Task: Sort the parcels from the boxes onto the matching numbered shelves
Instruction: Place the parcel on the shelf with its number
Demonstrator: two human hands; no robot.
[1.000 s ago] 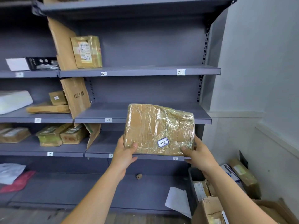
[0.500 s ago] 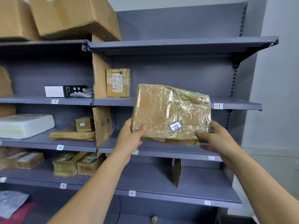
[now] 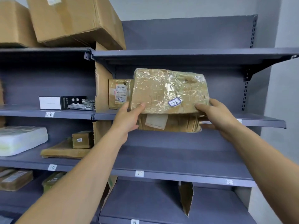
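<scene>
**Parcel up at the top shelf row**

Lifted higher vs 0.5 s ago, the film-wrapped parcel [image 3: 169, 91] w/ "02" sticker [image 3: 174, 102] is now in front of the upper shelf [image 3: 262, 122], its bottom below the shelf lip. L hand [image 3: 127, 118] and R hand [image 3: 216, 113] grip its lower corners, thumbs on the front. A smaller parcel [image 3: 119, 94] stands on the shelf just to its left.

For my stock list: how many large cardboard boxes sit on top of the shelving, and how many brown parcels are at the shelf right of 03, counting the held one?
Large brown cardboard boxes on top: 2
Brown tape-wrapped parcels: 2, the standing parcel and the held parcel
Total: 4
</scene>
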